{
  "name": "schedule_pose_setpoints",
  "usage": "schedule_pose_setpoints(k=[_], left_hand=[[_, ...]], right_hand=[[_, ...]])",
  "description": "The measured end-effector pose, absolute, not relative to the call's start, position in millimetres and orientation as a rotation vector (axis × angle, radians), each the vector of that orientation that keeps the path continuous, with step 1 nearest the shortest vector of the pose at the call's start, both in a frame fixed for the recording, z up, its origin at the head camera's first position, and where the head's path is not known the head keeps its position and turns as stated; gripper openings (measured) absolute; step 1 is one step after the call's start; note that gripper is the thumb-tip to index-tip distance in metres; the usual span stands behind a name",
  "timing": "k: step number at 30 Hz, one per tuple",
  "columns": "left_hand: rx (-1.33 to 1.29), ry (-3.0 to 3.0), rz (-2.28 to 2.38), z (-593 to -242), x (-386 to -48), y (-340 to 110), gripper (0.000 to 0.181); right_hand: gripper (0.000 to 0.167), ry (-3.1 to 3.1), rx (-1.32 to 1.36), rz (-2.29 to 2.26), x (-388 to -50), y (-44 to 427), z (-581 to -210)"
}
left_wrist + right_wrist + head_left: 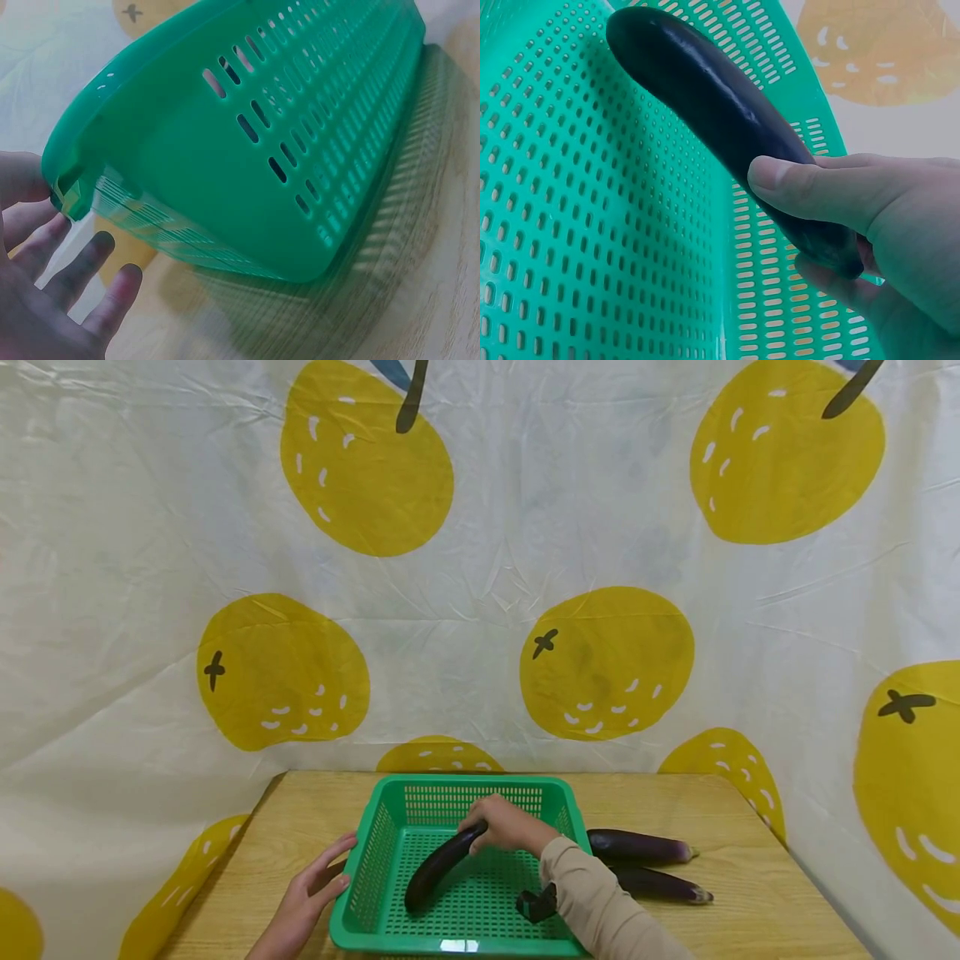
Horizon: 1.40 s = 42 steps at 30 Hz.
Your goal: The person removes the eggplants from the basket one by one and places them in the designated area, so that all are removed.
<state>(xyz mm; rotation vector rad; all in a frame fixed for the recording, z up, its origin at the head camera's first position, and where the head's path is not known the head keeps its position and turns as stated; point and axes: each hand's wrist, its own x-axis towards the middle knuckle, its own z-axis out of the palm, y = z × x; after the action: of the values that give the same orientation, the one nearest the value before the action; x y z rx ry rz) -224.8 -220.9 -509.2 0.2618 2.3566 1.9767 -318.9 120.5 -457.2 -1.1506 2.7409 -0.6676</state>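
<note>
A dark purple eggplant (442, 866) slants inside the green plastic basket (457, 946). My right hand (501, 823) grips its stem end, with the thumb (780, 180) laid across the skin in the right wrist view. The eggplant's rounded end (641, 37) points away from that hand, over the basket's slotted floor. At the basket's left side is my left hand (303, 893), its fingers spread. In the left wrist view those fingers (112, 300) are loosely extended, the upper ones at the basket's rim (64, 142).
Two more eggplants (641, 846) lie on the wooden table (750, 827) just right of the basket, partly behind the right sleeve (600, 902). A small black object (536, 904) shows beside the right forearm. Behind the table hangs a fruit-patterned cloth (465, 677).
</note>
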Motion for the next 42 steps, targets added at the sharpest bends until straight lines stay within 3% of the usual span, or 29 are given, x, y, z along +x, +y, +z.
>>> schedule_pose_setpoints(k=[42], left_hand=[[0.248, 2.351, 1.997, -506.4, -225.1, -217.8, 0.052]], right_hand=[[0.031, 2.789, -1.169, -0.703, -311.0, 131.1, -446.7]])
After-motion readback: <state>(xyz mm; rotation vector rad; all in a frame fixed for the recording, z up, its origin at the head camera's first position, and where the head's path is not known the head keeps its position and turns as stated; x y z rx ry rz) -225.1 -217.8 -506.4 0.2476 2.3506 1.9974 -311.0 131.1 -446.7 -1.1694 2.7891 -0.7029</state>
